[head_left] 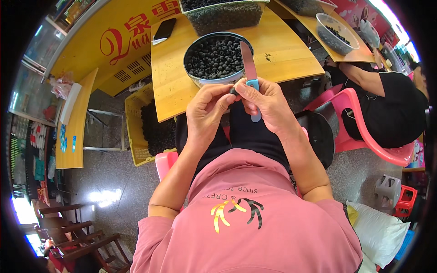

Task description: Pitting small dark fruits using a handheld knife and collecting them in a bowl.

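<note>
My right hand (268, 102) is closed around the light-blue handle of a folding knife (249, 61), its blade pointing up and away from me. My left hand (204, 108) pinches a small dark round piece (234, 91), which also touches the right fingertips. I cannot tell its exact kind. Both hands meet above my lap, just before the near edge of the table. Beyond them stands a round tin (202, 82) filled with similar small dark round pieces (216, 57). The blade overlaps the tin's right rim in view.
The yellow wooden table (287, 52) also bears a clear tub (227, 20) of dark pieces and a black phone (165, 28). A yellow crate (135, 132) stands on the floor at left. At right, a person in black (384, 109) sits on a pink chair (357, 113).
</note>
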### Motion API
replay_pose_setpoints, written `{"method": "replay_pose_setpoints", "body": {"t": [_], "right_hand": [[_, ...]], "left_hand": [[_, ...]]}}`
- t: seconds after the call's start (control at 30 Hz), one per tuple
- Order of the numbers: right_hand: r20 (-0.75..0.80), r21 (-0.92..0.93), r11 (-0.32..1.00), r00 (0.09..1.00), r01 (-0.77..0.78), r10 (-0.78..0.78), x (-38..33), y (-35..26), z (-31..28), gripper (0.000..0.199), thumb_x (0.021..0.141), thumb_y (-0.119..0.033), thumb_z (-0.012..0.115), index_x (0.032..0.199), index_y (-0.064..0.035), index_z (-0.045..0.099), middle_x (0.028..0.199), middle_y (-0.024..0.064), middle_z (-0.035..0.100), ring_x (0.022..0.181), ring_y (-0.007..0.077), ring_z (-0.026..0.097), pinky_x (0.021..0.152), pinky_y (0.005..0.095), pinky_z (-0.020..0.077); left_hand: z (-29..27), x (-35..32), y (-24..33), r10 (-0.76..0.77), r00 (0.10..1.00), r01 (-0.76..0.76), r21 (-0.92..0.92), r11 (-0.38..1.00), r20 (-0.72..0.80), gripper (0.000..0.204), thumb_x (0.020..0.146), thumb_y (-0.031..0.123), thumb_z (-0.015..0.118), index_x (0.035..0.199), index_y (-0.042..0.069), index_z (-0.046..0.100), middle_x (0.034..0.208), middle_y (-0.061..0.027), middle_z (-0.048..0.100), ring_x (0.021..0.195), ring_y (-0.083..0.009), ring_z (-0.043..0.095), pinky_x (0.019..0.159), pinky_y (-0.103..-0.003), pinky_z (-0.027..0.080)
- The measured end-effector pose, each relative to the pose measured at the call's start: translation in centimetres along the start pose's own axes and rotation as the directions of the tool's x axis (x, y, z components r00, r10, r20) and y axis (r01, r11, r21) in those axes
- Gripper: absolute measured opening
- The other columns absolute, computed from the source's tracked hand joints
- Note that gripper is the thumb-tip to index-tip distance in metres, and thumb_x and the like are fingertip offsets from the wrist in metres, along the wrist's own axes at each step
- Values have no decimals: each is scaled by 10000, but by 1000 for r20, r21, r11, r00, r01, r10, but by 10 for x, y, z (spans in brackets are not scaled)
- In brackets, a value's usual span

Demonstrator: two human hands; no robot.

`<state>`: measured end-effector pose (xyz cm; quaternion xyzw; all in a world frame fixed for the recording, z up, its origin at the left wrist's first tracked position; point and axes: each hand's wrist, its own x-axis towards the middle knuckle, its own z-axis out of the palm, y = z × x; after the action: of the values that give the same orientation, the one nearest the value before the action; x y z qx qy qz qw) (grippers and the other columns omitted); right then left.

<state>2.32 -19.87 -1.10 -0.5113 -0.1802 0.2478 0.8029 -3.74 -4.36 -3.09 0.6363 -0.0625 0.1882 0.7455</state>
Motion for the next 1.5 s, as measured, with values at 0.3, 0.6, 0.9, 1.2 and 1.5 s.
{"method": "replay_pose_setpoints", "body": {"t": [0.3, 0.6, 0.9, 1.2, 1.5], "right_hand": [[200, -783, 375, 771, 497, -604, -3, 2, 3, 129, 902, -103, 647, 1002, -22, 635, 742, 54, 604, 621, 184, 575, 562, 290, 456], [370, -842, 66, 662, 535, -652, -5, 0, 4, 218, 813, -24, 685, 1024, -40, 638, 809, 105, 623, 683, 279, 614, 581, 358, 488], [364, -849, 40, 639, 526, -677, -3, 7, 8, 229, 811, -21, 683, 1034, -54, 645, 792, 92, 616, 683, 269, 604, 578, 360, 482], [111, -923, 219, 765, 316, -634, 10, 17, -13, 181, 903, -141, 645, 1036, -18, 647, 835, 93, 655, 712, 198, 612, 642, 297, 494], [-33, -95, 993, 997, 66, -70, -12, 3, 27, 190, 939, -230, 652, 953, -44, 621, 744, -46, 592, 647, 5, 476, 554, 168, 372]], "left_hand": [[-6, -3, 4, 59, 998, -61, 92, 994, 26, 173, 949, 45, 591, 1104, -19, 551, 1026, -27, 590, 888, -81, 575, 794, -210, 486], [-5, -5, 2, 31, 998, -34, 70, 997, 49, 180, 974, 104, 570, 1130, 33, 513, 953, -8, 576, 848, -64, 549, 782, -218, 487], [-5, -3, -4, 86, 995, -86, -12, 996, 49, 151, 987, 104, 543, 1121, 46, 505, 947, -8, 547, 813, -68, 516, 761, -215, 464], [-1, -9, -2, 176, 982, -170, -88, 982, 71, 126, 973, 53, 547, 1091, 34, 506, 1035, -34, 524, 854, -82, 526, 770, -210, 449], [-3, -14, -6, 257, 966, -256, 149, 955, 13, 170, 937, -21, 575, 1097, 2, 521, 1049, -64, 511, 901, -109, 545, 833, -224, 460]]}}
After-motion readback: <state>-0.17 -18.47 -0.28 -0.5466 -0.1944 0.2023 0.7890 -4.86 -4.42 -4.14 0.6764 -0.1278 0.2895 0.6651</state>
